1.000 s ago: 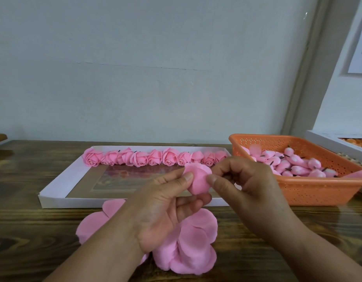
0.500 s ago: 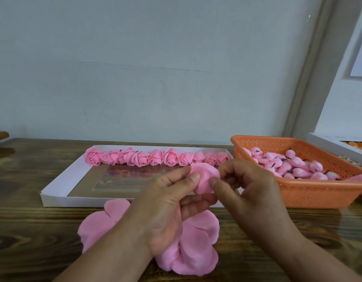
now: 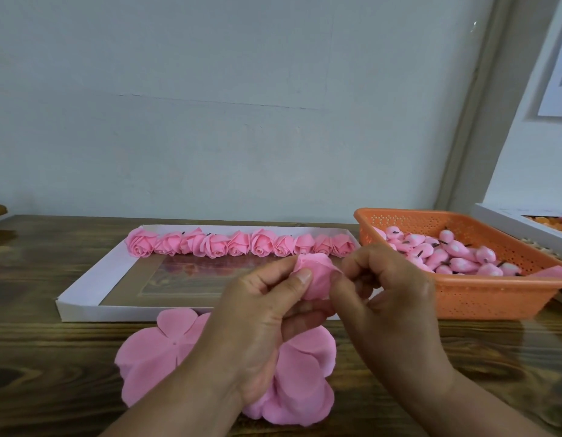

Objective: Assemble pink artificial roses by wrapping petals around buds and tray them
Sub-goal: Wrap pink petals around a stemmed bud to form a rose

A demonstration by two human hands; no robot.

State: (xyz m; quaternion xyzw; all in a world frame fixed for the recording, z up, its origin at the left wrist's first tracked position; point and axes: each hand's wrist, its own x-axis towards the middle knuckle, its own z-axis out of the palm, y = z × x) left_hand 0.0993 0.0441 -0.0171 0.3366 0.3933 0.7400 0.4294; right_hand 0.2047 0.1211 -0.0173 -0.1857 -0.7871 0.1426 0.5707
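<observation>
While the left hand [image 3: 257, 313] pinched and the right hand [image 3: 386, 288] gripped it, the half-wrapped soft pink foam rose [image 3: 316, 274] was held above the white cardboard tray's [image 3: 84, 287] near edge, petals smooth and loosely cupped

- The finished roses [image 3: 238, 246] lined along the far side of the tray are a bright, even pink, with short dark stems showing between some of them.
- The tray [image 3: 84, 287] has plain white walls; its floor is brown card around a glossy panel with blurred reddish and purplish marks.
- The half-wrapped rose [image 3: 316, 275] is the same pink.
- The flat petal sheets [image 3: 156, 351] on the bench are pink as well, a little paler where light catches them.
- The basket [image 3: 481, 293] is orange, its walls pierced with a fine pattern of small holes.
- The buds [image 3: 456, 253] in it are pink with whitish patches and dark stems.
- The bench [image 3: 36, 357] is dark brown wood with a strong streaked grain.
- The wall [image 3: 241, 105] is pale grey-white.
</observation>
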